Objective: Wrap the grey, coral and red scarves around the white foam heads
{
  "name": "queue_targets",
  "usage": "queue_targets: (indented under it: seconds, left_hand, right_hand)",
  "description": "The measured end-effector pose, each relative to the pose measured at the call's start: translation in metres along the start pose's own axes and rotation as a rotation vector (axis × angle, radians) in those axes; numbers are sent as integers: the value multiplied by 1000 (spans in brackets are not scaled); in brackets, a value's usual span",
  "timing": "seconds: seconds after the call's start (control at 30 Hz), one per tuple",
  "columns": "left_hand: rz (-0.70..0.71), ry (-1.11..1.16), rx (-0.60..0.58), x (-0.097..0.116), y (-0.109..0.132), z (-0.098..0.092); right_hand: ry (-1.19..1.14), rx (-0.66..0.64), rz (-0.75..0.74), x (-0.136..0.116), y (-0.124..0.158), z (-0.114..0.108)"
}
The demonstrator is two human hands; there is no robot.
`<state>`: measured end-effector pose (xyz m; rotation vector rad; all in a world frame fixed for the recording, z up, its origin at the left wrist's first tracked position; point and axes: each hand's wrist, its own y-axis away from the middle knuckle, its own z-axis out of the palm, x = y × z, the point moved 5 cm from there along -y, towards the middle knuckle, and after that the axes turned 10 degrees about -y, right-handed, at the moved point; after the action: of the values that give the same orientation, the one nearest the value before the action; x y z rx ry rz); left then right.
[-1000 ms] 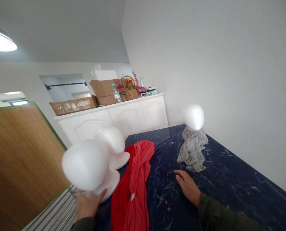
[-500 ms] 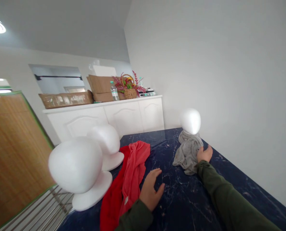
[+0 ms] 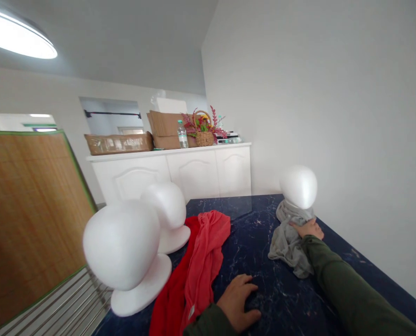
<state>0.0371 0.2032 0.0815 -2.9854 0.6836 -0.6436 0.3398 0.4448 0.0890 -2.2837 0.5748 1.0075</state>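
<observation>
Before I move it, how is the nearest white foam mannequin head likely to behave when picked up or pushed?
The white foam mannequin head is probably very light for its size. Its bulky dome above a flat disc base suggests it may tip if pushed high. The foam could dent under a hard squeeze.

The left hand [image 3: 236, 303] has let go of the nearest white foam mannequin head [image 3: 120, 245]. That head now stands on its round base at eight o'clock in the view, with no hand under it. The left hand has moved across to six o'clock, resting palm-down on the counter [image 3: 264, 219] just beside the red cloth [image 3: 201, 252]. The right hand [image 3: 308, 228] has slid from the bare counter at four o'clock onto the grey cloth [image 3: 290, 245]. The view has swung, bringing more of the ceiling lamp [image 3: 15, 37] in at ten o'clock.
</observation>
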Motion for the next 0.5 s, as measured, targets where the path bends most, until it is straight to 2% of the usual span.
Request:
queue_targets:
  seconds: [0.1,0.2,0.33,0.5]
  left_hand:
    - [8,4,5,0,0,-1]
    - [22,11,3,-1,0,-2]
    - [33,21,17,-2,1,0]
    - [62,76,111,1,1,-3]
  right_hand:
    - [6,-93,29,5,-6,6]
    - [-42,-122,7,4,-9,0]
    - [-164,-105,0,-1,0,-21]
    - [-356,-167,-40,-19,34,-48]
